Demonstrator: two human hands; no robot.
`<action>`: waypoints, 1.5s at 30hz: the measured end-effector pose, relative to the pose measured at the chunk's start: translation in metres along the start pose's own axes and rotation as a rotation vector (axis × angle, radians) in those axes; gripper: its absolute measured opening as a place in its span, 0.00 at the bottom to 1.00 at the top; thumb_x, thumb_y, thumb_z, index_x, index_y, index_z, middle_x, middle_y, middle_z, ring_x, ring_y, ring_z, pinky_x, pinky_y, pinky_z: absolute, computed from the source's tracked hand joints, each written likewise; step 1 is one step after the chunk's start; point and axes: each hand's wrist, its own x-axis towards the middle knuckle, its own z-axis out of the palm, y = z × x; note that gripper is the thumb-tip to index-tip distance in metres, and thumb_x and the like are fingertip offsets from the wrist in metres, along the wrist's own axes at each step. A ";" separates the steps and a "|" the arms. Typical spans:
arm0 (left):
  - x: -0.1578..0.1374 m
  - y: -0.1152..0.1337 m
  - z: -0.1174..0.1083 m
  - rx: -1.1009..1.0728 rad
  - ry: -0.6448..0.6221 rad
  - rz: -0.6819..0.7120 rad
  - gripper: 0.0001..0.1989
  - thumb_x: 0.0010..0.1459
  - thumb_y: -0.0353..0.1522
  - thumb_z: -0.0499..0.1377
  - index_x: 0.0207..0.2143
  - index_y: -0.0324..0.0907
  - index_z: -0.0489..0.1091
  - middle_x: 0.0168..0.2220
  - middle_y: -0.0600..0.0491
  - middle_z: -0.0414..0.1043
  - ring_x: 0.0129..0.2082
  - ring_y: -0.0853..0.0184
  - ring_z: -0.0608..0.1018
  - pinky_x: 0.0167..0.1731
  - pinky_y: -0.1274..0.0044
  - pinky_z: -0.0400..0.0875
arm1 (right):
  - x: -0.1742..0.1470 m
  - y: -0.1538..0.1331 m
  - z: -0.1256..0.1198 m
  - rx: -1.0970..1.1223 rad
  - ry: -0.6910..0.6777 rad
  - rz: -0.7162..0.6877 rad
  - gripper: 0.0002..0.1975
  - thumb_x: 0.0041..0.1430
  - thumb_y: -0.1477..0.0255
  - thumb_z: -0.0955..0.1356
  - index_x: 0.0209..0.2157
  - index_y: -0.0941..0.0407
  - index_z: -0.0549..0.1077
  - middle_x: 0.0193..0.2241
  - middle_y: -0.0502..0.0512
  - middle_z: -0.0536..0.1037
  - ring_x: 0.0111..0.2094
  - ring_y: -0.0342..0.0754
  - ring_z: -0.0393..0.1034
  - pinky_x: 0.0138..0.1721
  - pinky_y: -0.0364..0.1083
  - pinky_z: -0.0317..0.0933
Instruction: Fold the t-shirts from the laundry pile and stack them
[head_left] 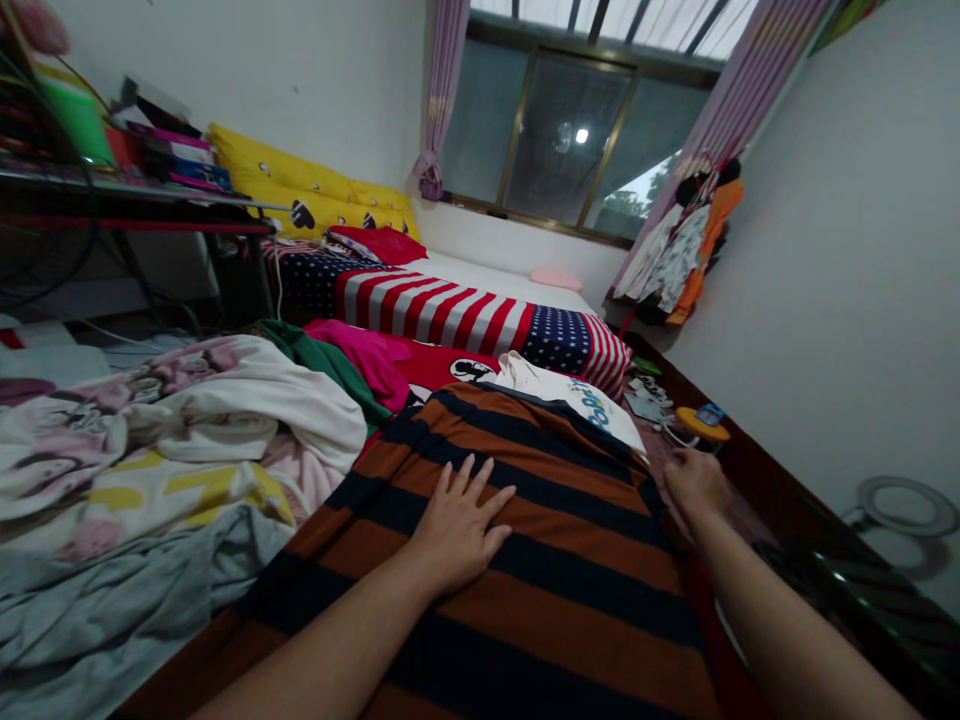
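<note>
A brown and dark navy striped garment lies spread out in front of me, its near end running past the bottom of the view. My left hand rests palm down on its middle, fingers spread. Just off the garment's right edge, my right hand is closed with the fingers curled; whether fabric is pinched in it I cannot make out. Beyond the far edge lies a white printed shirt, partly covered. To the left is a heap of loose clothes, with a white one and a grey one.
A bed with a stars-and-stripes cover stands by the window. On the left is a cluttered desk. At right are a yellow stool and a ring-shaped lamp. Clothes hang by the curtain.
</note>
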 end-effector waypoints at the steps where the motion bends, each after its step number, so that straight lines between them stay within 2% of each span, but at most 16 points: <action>1: 0.000 0.000 0.000 -0.002 0.002 -0.001 0.26 0.63 0.49 0.46 0.62 0.58 0.57 0.68 0.49 0.45 0.67 0.49 0.46 0.61 0.52 0.41 | 0.001 -0.018 0.000 0.099 -0.013 -0.060 0.19 0.53 0.71 0.65 0.46 0.58 0.76 0.44 0.68 0.76 0.46 0.61 0.70 0.42 0.54 0.62; 4: 0.000 0.000 0.000 -0.008 0.008 0.001 0.26 0.63 0.50 0.46 0.62 0.58 0.57 0.68 0.49 0.45 0.67 0.49 0.46 0.61 0.52 0.42 | 0.000 -0.068 0.011 0.252 -0.072 -0.156 0.19 0.51 0.66 0.68 0.45 0.57 0.75 0.36 0.60 0.79 0.41 0.57 0.72 0.41 0.51 0.63; 7: 0.000 -0.001 0.001 -0.012 0.019 0.009 0.26 0.63 0.50 0.47 0.62 0.58 0.57 0.67 0.49 0.46 0.67 0.49 0.47 0.61 0.52 0.43 | -0.002 -0.100 0.029 0.352 -0.116 -0.183 0.21 0.41 0.66 0.73 0.41 0.55 0.77 0.32 0.56 0.79 0.38 0.55 0.73 0.40 0.49 0.64; 11: 0.000 -0.003 0.003 -0.018 0.031 0.014 0.26 0.63 0.50 0.47 0.62 0.58 0.57 0.68 0.50 0.46 0.67 0.49 0.47 0.61 0.51 0.43 | 0.004 -0.118 0.042 0.520 -0.108 -0.098 0.07 0.42 0.73 0.70 0.28 0.57 0.76 0.25 0.56 0.78 0.35 0.55 0.74 0.40 0.51 0.65; 13: 0.000 -0.003 0.004 -0.022 0.037 0.018 0.26 0.63 0.50 0.47 0.62 0.58 0.57 0.68 0.50 0.45 0.67 0.50 0.46 0.61 0.51 0.42 | 0.006 -0.122 0.043 0.630 -0.084 -0.019 0.11 0.44 0.73 0.68 0.34 0.59 0.75 0.27 0.57 0.78 0.34 0.54 0.75 0.38 0.51 0.67; 16: 0.000 -0.004 0.005 -0.027 0.046 0.023 0.26 0.63 0.50 0.46 0.62 0.58 0.57 0.68 0.50 0.46 0.67 0.50 0.47 0.61 0.51 0.43 | -0.001 -0.127 0.041 0.812 -0.063 0.074 0.26 0.43 0.72 0.69 0.48 0.58 0.69 0.38 0.59 0.78 0.39 0.53 0.75 0.40 0.50 0.68; 18: 0.000 -0.004 0.005 -0.029 0.044 0.022 0.26 0.63 0.50 0.46 0.62 0.58 0.57 0.68 0.50 0.46 0.67 0.49 0.47 0.61 0.51 0.43 | -0.018 -0.129 0.038 0.933 -0.049 0.101 0.32 0.41 0.71 0.70 0.52 0.58 0.65 0.48 0.62 0.74 0.48 0.54 0.71 0.47 0.50 0.66; 21: 0.000 -0.003 0.003 -0.025 0.036 0.017 0.26 0.63 0.50 0.47 0.62 0.57 0.58 0.67 0.50 0.46 0.67 0.49 0.48 0.61 0.51 0.43 | -0.059 -0.134 0.037 1.138 -0.070 0.120 0.31 0.42 0.69 0.70 0.51 0.57 0.64 0.55 0.63 0.68 0.56 0.53 0.64 0.54 0.50 0.61; 27: 0.000 -0.002 -0.001 -0.027 0.037 0.013 0.25 0.63 0.48 0.49 0.60 0.54 0.60 0.67 0.49 0.49 0.66 0.50 0.49 0.61 0.52 0.43 | -0.149 -0.154 0.047 1.531 -0.288 0.261 0.19 0.46 0.61 0.69 0.38 0.54 0.65 0.39 0.57 0.75 0.44 0.54 0.74 0.45 0.55 0.68; 32: 0.000 -0.004 -0.003 -0.121 0.050 0.011 0.22 0.60 0.44 0.56 0.55 0.51 0.67 0.64 0.50 0.57 0.65 0.50 0.54 0.61 0.52 0.46 | -0.171 -0.158 0.047 1.816 -0.355 0.331 0.23 0.42 0.62 0.74 0.38 0.54 0.65 0.37 0.53 0.74 0.43 0.51 0.75 0.49 0.54 0.65; 35: 0.004 -0.003 -0.008 -0.273 0.140 -0.019 0.14 0.59 0.35 0.57 0.48 0.49 0.73 0.56 0.52 0.68 0.60 0.57 0.65 0.60 0.58 0.55 | -0.170 -0.156 0.045 1.886 -0.397 0.310 0.23 0.41 0.63 0.75 0.38 0.54 0.66 0.37 0.51 0.74 0.41 0.49 0.75 0.49 0.53 0.66; 37: 0.009 -0.007 -0.018 -0.366 0.291 -0.048 0.13 0.60 0.30 0.55 0.46 0.47 0.74 0.52 0.52 0.72 0.54 0.63 0.71 0.58 0.66 0.62 | -0.169 -0.156 0.045 1.882 -0.411 0.290 0.22 0.41 0.62 0.75 0.37 0.54 0.67 0.36 0.50 0.75 0.40 0.48 0.76 0.47 0.52 0.67; 39: 0.014 -0.019 -0.032 -0.343 0.487 -0.107 0.15 0.60 0.27 0.53 0.46 0.45 0.73 0.51 0.51 0.71 0.53 0.64 0.71 0.56 0.70 0.64 | -0.171 -0.157 0.045 1.862 -0.407 0.282 0.23 0.41 0.61 0.75 0.37 0.55 0.67 0.36 0.51 0.75 0.39 0.48 0.76 0.45 0.49 0.68; 41: 0.017 -0.040 -0.047 -0.217 0.636 -0.231 0.16 0.58 0.27 0.54 0.48 0.45 0.71 0.52 0.49 0.70 0.54 0.61 0.69 0.57 0.67 0.63 | -0.173 -0.159 0.044 1.838 -0.402 0.279 0.23 0.42 0.60 0.75 0.38 0.56 0.68 0.36 0.51 0.75 0.38 0.48 0.76 0.42 0.47 0.68; 43: 0.017 -0.065 -0.058 -0.110 0.661 -0.389 0.20 0.55 0.28 0.57 0.51 0.41 0.69 0.51 0.45 0.69 0.53 0.57 0.70 0.56 0.65 0.63 | -0.174 -0.161 0.043 1.827 -0.407 0.284 0.24 0.42 0.59 0.74 0.38 0.56 0.68 0.35 0.51 0.75 0.37 0.47 0.76 0.40 0.46 0.68; 45: 0.015 -0.086 -0.062 -0.081 0.577 -0.504 0.24 0.52 0.29 0.60 0.54 0.38 0.66 0.48 0.43 0.70 0.49 0.55 0.72 0.52 0.65 0.67 | -0.176 -0.162 0.041 1.826 -0.410 0.289 0.25 0.42 0.58 0.74 0.39 0.56 0.68 0.35 0.51 0.75 0.36 0.47 0.76 0.39 0.45 0.68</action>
